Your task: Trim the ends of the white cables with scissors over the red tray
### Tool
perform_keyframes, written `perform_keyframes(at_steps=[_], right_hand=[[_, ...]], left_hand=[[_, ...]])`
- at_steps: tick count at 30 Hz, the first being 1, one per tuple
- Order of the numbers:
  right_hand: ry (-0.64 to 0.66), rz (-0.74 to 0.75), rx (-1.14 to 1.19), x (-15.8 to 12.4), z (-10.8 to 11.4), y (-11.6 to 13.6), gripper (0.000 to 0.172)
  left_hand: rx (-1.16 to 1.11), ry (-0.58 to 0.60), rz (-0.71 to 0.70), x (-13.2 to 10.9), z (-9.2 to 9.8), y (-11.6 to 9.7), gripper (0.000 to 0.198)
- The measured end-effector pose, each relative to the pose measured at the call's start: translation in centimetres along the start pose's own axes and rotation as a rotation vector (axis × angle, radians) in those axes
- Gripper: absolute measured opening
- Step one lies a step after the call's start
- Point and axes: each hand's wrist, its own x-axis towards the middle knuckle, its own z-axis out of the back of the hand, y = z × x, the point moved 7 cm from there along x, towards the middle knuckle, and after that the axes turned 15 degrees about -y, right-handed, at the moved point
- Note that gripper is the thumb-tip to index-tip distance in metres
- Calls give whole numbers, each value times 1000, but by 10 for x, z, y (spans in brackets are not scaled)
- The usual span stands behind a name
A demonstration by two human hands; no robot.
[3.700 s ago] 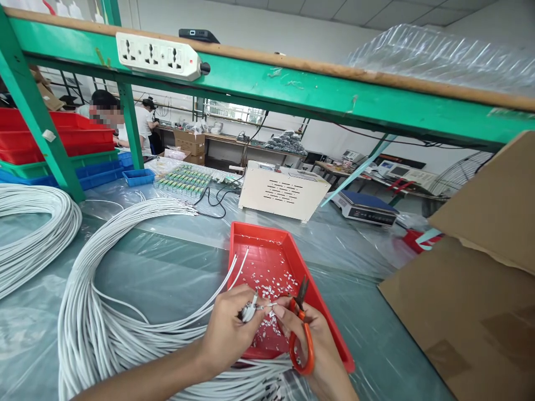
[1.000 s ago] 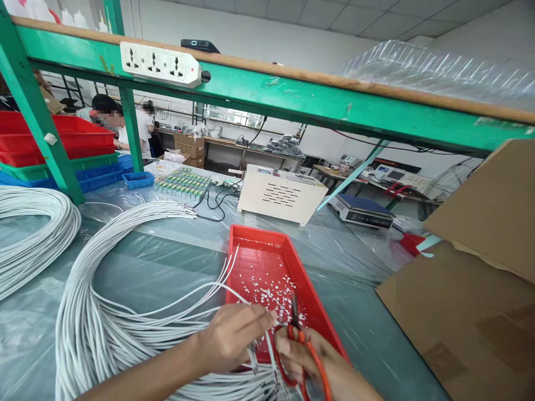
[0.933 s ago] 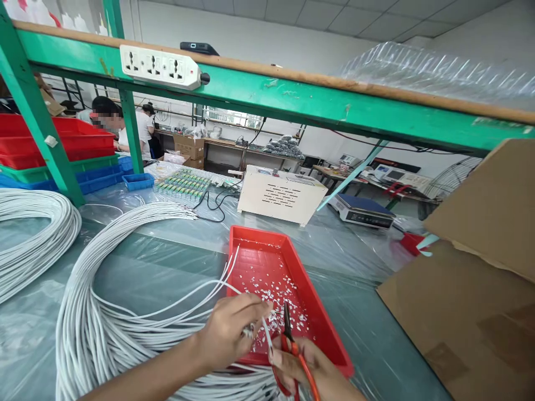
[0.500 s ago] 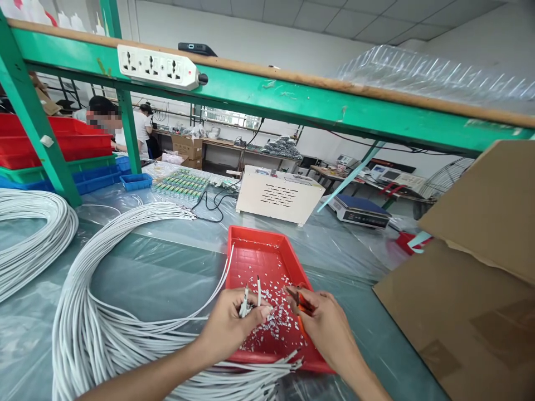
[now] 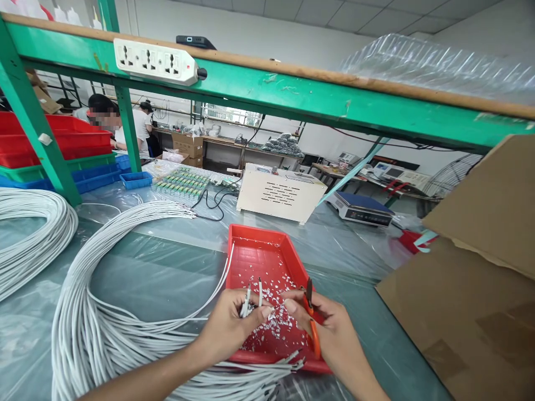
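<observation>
Over the red tray (image 5: 259, 236) both hands are held close together. My left hand (image 5: 234, 320) is closed round a few white cables (image 5: 246, 305), their dark-tipped ends sticking up past the fingers. In my right hand (image 5: 324, 323) rests a pair of scissors (image 5: 311, 320) with orange handles, the dark blades pointing up. That hand's thumb and forefinger reach toward the left fingertips; whether they pinch anything is too small to tell. Silvery scraps (image 5: 278, 317) lie scattered in the tray. A thick bundle of white cables (image 5: 96, 312) curves round on the left, its ends crossing the tray's near edge.
Another cable coil (image 5: 37, 239) lies at far left. Behind the tray stand a cream metal box (image 5: 280, 195), a scale (image 5: 359, 210) and a board panel (image 5: 181, 182). Cardboard (image 5: 468, 312) blocks the right side. A green shelf beam (image 5: 267, 89) crosses above; people (image 5: 137, 131) sit beyond.
The scissors have swung from pointing left at the cable ends to pointing up in my right hand. Its thumb and forefinger have come forward. My left hand has hardly moved.
</observation>
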Motion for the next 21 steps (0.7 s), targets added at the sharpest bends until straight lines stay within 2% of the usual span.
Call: perform_keyframes(at_steps=[5,11,15,18,21], right_hand=[[0,-119,200,-11,-8,6,15],[175,-448,463,-20,-25,-19,23],[209,-537,502,-24,-31,-29,29],[249,-510,413,-26,-31,-26,32],[264,-309,244,-26,-20,-10,35]], left_hand=[[76,-39,-60,-1,2,1,17],[129,-32,-193,-2,1,-13,12],[137,2,-168,-1,0,-15,12],[167,11,-117,-1,3,-11,14],[197,37,-96,-2,6,-11,17]])
